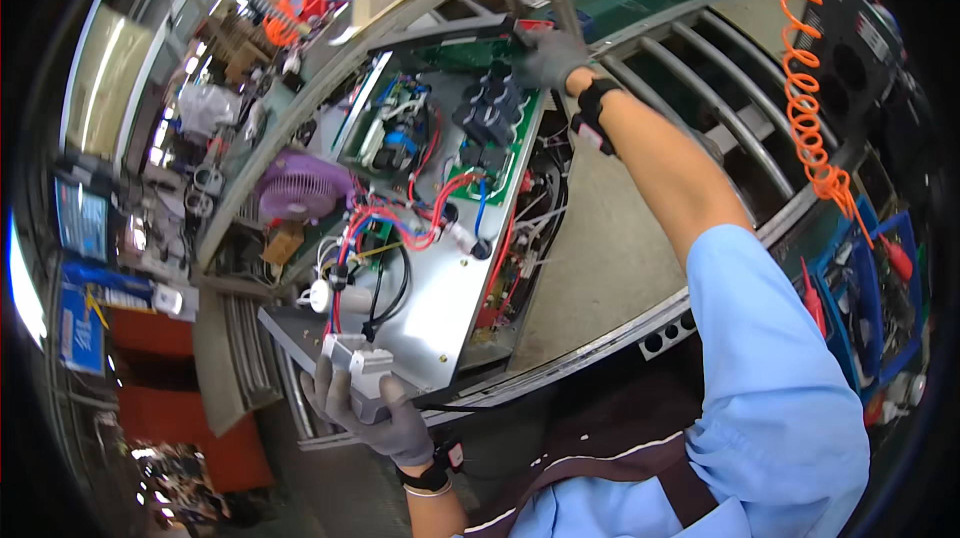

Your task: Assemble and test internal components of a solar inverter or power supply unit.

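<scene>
Electronics chassis with two gloved hands, one at each end

Item one: an open electronics chassis (430,323), bright metal plate, lying at a slant on the table (605,253), beige. Fitted with a green circuit board (512,170), black cylindrical components (482,110), red and blue wires (400,224) and a white cylinder (350,297).

Item two: the left hand (375,418), grey glove, at the near end; fingers bent, grasping a grey block (366,366).

Item three: the right hand (552,60), grey glove, at the far end beside the chassis edge; blurred, whether its fingers grip cannot be told.

Surroundings: a purple fan (300,186), left; metal rollers (738,82), an orange coiled hose (828,181) and blue bins (843,350), right.
</scene>
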`<state>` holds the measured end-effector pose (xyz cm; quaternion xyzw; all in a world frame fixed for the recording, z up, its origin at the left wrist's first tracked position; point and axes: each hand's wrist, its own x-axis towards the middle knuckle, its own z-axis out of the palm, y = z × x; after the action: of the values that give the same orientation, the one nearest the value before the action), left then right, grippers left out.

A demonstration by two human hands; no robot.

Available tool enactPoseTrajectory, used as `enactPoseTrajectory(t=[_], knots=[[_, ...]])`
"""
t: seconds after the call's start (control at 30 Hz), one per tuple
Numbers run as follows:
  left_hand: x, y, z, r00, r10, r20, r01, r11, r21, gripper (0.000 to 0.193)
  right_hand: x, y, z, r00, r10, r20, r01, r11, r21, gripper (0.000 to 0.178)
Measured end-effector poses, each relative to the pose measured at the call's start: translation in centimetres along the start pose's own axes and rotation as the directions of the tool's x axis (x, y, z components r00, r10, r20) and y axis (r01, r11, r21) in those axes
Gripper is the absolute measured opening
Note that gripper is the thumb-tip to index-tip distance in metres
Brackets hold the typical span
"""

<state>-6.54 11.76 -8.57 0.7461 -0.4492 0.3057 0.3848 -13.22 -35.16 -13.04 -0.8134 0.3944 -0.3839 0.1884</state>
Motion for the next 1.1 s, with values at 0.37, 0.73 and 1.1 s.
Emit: enactPoseTrajectory(t=[0.37,0.73,1.1], knots=[[-0.3,-5.6,10.2,0.820,0.182,0.543,0.140,0.856,-0.498,0.046,-23.1,-1.5,-10.8,0.941,0.126,-0.315,-0.121,0.992,0.036,0.018],[-0.8,-6.0,13.5,0.278,0.461,0.843,0.144,0.847,-0.511,0.045,-58.5,4.5,-25.0,0.239,0.830,-0.504,-0.940,0.067,-0.335,0.021],[-5.2,5.5,20.7,0.040,0.697,0.716,0.136,0.706,-0.695,0.044,-66.7,3.4,-27.4,0.059,0.870,-0.489,-0.877,-0.189,-0.442,0.023]])
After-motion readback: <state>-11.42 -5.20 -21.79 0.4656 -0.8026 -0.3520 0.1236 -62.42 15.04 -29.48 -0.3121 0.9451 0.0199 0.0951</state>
